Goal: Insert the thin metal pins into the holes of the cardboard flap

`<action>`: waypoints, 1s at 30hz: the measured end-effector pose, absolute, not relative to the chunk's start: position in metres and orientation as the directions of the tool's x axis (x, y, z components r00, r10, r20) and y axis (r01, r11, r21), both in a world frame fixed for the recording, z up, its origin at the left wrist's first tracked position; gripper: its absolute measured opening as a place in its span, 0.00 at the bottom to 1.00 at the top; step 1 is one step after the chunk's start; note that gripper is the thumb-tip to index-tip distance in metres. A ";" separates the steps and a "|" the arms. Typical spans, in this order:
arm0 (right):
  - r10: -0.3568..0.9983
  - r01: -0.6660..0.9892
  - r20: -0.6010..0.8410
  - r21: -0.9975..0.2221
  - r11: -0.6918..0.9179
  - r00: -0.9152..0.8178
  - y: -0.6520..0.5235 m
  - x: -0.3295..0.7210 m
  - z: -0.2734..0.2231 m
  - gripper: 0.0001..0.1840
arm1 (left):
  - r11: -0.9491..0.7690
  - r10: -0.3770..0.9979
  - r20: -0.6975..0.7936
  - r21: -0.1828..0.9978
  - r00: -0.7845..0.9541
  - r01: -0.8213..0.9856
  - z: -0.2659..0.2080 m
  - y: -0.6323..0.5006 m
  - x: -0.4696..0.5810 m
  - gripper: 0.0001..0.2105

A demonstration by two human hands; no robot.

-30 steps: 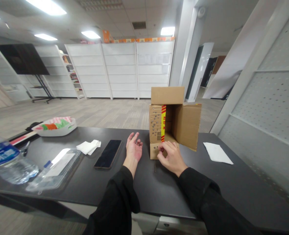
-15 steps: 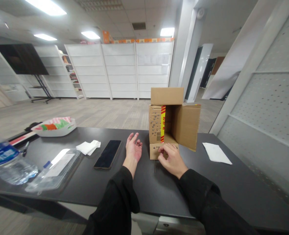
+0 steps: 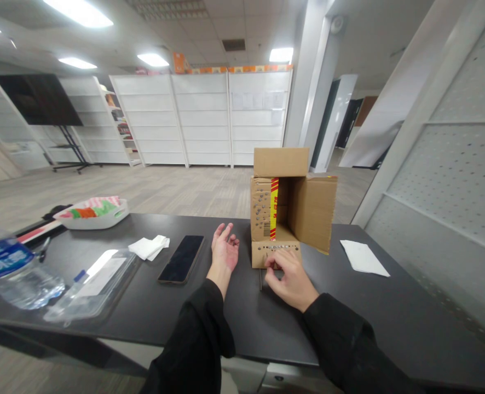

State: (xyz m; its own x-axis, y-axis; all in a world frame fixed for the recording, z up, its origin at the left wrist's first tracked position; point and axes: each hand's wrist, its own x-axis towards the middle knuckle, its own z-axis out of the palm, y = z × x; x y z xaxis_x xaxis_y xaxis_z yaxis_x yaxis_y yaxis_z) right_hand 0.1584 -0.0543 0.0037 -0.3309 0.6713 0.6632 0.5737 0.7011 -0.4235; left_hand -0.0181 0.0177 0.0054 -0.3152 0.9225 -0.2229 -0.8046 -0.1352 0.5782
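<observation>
A cardboard box [image 3: 300, 202] stands on its side on the dark table, its opening facing me and its flaps spread. Several small holes run along its lower flap [image 3: 259, 257], and dark spots dot the left flap [image 3: 261, 210]. My right hand [image 3: 289, 276] is in front of the lower flap, thumb and fingers pinched together; a thin sliver shows at the fingertips, too small to name. Under that flap a thin metal rod [image 3: 261, 279] lies on the table. Left of the box my left hand [image 3: 225, 251] rests palm up, fingers loosely apart and holding nothing.
Left of my left hand lies a phone [image 3: 182, 259], then crumpled tissue [image 3: 149, 248] and a clear plastic case [image 3: 97, 284]. A water bottle [image 3: 15, 273] and a white basket [image 3: 98, 221] are farther left. A folded white tissue [image 3: 363, 258] lies right of the box.
My right hand has moved slightly down from the lower flap's upper edge, baring more of the row of holes. My left hand has stayed in place.
</observation>
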 end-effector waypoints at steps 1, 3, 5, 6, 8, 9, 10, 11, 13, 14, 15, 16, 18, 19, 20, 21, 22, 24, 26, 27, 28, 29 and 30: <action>0.669 0.567 0.654 -0.419 0.709 -0.354 -0.057 0.159 0.004 0.06 | -0.135 0.922 -0.224 0.577 -0.315 -0.805 0.005 0.018 -0.018 0.18; 0.668 0.565 0.622 -0.402 0.721 -0.409 -0.064 0.160 0.003 0.07 | -0.135 0.924 -0.221 0.576 -0.313 -0.806 0.005 0.019 -0.018 0.19; 0.670 0.574 0.576 -0.378 0.726 -0.469 -0.070 0.162 0.002 0.08 | -0.138 0.924 -0.219 0.574 -0.313 -0.807 0.003 0.019 -0.019 0.19; 0.672 0.578 0.552 -0.368 0.728 -0.494 -0.073 0.164 0.001 0.08 | -0.139 0.924 -0.218 0.573 -0.314 -0.808 0.003 0.020 -0.019 0.20; 0.677 0.582 0.512 -0.361 0.728 -0.529 -0.076 0.166 -0.002 0.09 | -0.140 0.925 -0.216 0.574 -0.314 -0.807 0.002 0.020 -0.019 0.19; 0.680 0.582 0.494 -0.362 0.728 -0.542 -0.078 0.167 -0.002 0.09 | -0.140 0.925 -0.214 0.574 -0.314 -0.806 0.001 0.020 -0.019 0.19; 0.682 0.582 0.480 -0.365 0.727 -0.551 -0.079 0.167 -0.003 0.09 | -0.140 0.926 -0.213 0.575 -0.313 -0.806 0.001 0.020 -0.019 0.19; 0.684 0.581 0.468 -0.367 0.726 -0.559 -0.079 0.168 -0.003 0.10 | -0.140 0.926 -0.213 0.576 -0.313 -0.805 0.001 0.020 -0.019 0.18; 0.686 0.580 0.451 -0.370 0.725 -0.571 -0.079 0.167 -0.003 0.10 | -0.140 0.926 -0.212 0.578 -0.314 -0.804 0.001 0.020 -0.019 0.18; 0.687 0.580 0.443 -0.370 0.726 -0.576 -0.079 0.166 -0.003 0.09 | -0.140 0.925 -0.212 0.580 -0.314 -0.803 0.001 0.021 -0.019 0.18; 0.687 0.580 0.437 -0.371 0.725 -0.580 -0.079 0.166 -0.002 0.09 | -0.139 0.925 -0.212 0.582 -0.314 -0.801 0.000 0.021 -0.019 0.18; 0.689 0.580 0.432 -0.373 0.724 -0.583 -0.079 0.165 -0.002 0.09 | -0.139 0.925 -0.212 0.584 -0.315 -0.800 0.000 0.021 -0.019 0.18; 0.690 0.580 0.426 -0.375 0.723 -0.585 -0.078 0.164 -0.001 0.09 | -0.140 0.925 -0.211 0.583 -0.315 -0.800 0.000 0.021 -0.019 0.19; 0.690 0.580 0.422 -0.375 0.723 -0.587 -0.078 0.164 -0.001 0.09 | -0.140 0.925 -0.211 0.582 -0.315 -0.801 0.000 0.021 -0.019 0.19; 0.691 0.581 0.418 -0.374 0.722 -0.590 -0.078 0.164 -0.002 0.09 | -0.142 0.925 -0.211 0.580 -0.316 -0.802 0.000 0.021 -0.020 0.19; 0.692 0.584 0.414 -0.372 0.722 -0.591 -0.077 0.164 -0.002 0.09 | -0.143 0.925 -0.210 0.578 -0.316 -0.803 -0.001 0.022 -0.020 0.19; 0.693 0.587 0.408 -0.369 0.720 -0.594 -0.077 0.164 -0.003 0.09 | -0.144 0.926 -0.208 0.576 -0.315 -0.805 -0.001 0.022 -0.020 0.19; 0.697 0.594 0.394 -0.365 0.717 -0.599 -0.076 0.164 -0.004 0.09 | -0.146 0.928 -0.203 0.573 -0.312 -0.807 -0.001 0.022 -0.020 0.19; 0.700 0.600 0.387 -0.362 0.714 -0.600 -0.076 0.164 -0.005 0.09 | -0.150 0.929 -0.198 0.569 -0.311 -0.808 -0.001 0.021 -0.020 0.19; 0.702 0.601 0.384 -0.362 0.712 -0.599 -0.076 0.164 -0.005 0.09 | -0.150 0.930 -0.198 0.568 -0.311 -0.809 0.000 0.021 -0.019 0.19; 0.704 0.603 0.383 -0.362 0.710 -0.599 -0.076 0.164 -0.005 0.09 | -0.150 0.929 -0.200 0.566 -0.312 -0.810 0.000 0.021 -0.019 0.19; 0.706 0.606 0.382 -0.362 0.708 -0.597 -0.076 0.164 -0.005 0.09 | -0.150 0.928 -0.203 0.564 -0.312 -0.812 0.001 0.020 -0.019 0.19; 0.708 0.609 0.379 -0.362 0.706 -0.595 -0.076 0.164 -0.005 0.09 | -0.149 0.927 -0.207 0.562 -0.312 -0.813 0.002 0.020 -0.018 0.19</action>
